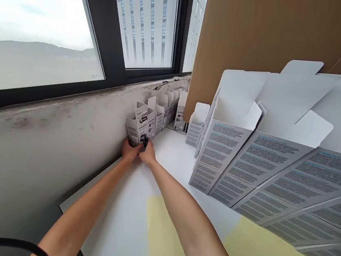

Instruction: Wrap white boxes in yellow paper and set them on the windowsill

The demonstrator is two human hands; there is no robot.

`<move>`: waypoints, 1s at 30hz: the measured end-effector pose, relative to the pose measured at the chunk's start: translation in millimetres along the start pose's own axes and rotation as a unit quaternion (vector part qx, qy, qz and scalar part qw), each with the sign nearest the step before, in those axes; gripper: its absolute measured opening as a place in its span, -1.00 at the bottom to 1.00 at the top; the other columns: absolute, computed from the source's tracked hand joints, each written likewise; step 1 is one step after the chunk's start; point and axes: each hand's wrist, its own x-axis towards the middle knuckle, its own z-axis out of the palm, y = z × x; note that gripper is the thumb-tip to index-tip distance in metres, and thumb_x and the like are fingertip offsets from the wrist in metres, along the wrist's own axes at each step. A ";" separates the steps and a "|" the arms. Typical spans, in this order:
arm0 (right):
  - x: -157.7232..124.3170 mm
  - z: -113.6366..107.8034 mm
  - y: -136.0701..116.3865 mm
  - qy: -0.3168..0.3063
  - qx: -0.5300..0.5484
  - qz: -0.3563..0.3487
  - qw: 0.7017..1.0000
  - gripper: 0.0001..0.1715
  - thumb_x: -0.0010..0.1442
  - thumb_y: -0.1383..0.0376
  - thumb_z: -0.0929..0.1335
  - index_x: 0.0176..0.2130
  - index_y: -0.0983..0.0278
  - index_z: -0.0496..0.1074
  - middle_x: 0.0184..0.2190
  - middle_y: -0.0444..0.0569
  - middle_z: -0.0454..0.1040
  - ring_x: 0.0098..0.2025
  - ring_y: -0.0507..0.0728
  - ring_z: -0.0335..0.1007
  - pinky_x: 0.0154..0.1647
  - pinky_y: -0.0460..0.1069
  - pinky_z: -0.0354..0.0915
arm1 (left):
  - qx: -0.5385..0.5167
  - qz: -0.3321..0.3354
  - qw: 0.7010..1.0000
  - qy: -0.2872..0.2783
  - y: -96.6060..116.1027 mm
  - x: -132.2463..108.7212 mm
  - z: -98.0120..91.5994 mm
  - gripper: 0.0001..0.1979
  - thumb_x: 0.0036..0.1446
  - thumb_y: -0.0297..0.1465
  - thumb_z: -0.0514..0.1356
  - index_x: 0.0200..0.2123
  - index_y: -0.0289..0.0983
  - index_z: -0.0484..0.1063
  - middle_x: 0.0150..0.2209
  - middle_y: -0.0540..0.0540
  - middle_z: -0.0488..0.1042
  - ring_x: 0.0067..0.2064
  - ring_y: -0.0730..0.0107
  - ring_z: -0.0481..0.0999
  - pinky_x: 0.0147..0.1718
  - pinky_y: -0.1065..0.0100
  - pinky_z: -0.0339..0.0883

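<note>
Both my arms reach out to a small open-topped carton [140,125] at the far left of the table, against the wall. It is white and grey with print, and its top flaps stand up. My left hand [129,151] is closed round its lower left side. My right hand [148,154] is closed at its lower right corner, the two hands almost touching. A black shape [144,140] shows above my right fingers; whether it is printed on the carton or a separate object I cannot tell. Behind it, a row of similar cartons [161,110] runs along the wall.
Larger open cartons [235,152] stand in a block on the right, below a big brown cardboard box [261,31]. Yellow patches [161,229] mark the white table [116,224]. A dark-framed window [93,20] sits above the wall; a black cable [6,243] crosses the lower left.
</note>
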 end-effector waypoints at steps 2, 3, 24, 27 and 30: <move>-8.1 -1.4 0.7 -0.003 -0.012 -0.014 1.000 0.14 -0.20 0.51 0.36 0.33 0.42 -0.05 0.31 0.27 0.04 0.31 0.36 0.06 0.30 0.14 0.09 | 0.015 0.002 1.000 0.003 4.4 -10.5 -3.0 -0.47 -0.20 -0.39 0.39 -0.09 -0.29 0.37 -0.08 -0.17 0.50 -0.06 0.16 0.52 -0.19 0.32 0.37; -15.6 -2.7 0.5 -0.001 -0.024 -0.029 0.999 0.15 -0.20 0.50 0.37 0.33 0.43 -0.06 0.31 0.27 0.02 0.32 0.37 0.03 0.32 0.15 0.06 | 0.020 0.001 1.000 0.008 8.1 -19.4 -5.6 -0.50 -0.20 -0.37 0.39 -0.13 -0.30 0.37 -0.11 -0.17 0.50 -0.09 0.15 0.52 -0.21 0.31 0.36; -336.1 -154.7 -57.7 0.095 -0.003 -0.074 0.993 -0.04 -0.25 0.09 0.53 -0.01 0.26 0.01 0.08 0.17 0.23 0.09 0.24 0.29 0.03 0.12 0.33 | -0.282 0.102 0.896 -0.326 79.1 -290.1 -100.5 -0.55 -0.12 -0.32 0.42 -0.26 -0.26 0.23 -0.20 -0.04 0.36 -0.37 0.55 0.37 -0.37 0.45 0.32; -371.9 -181.2 -55.9 -0.009 0.131 -0.020 0.991 -0.19 -0.10 0.08 0.49 0.02 0.26 0.11 0.05 0.09 0.31 0.03 0.20 0.36 -0.06 0.08 0.38 | -0.303 0.064 0.864 -0.397 84.1 -305.2 -102.1 -0.38 -0.20 -0.35 0.45 -0.06 -0.21 0.28 -0.06 -0.11 0.39 -0.20 0.39 0.46 -0.25 0.36 0.41; -399.7 -200.4 -52.2 -0.045 0.191 0.018 0.980 -0.33 0.05 0.07 0.44 0.08 0.26 0.25 0.08 0.05 0.35 0.04 0.18 0.38 -0.06 0.04 0.38 | -0.284 -0.002 0.834 -0.473 92.6 -324.1 -93.5 -0.39 -0.23 -0.32 0.45 -0.07 -0.27 0.36 -0.14 -0.16 0.43 -0.23 0.33 0.45 -0.39 0.40 0.37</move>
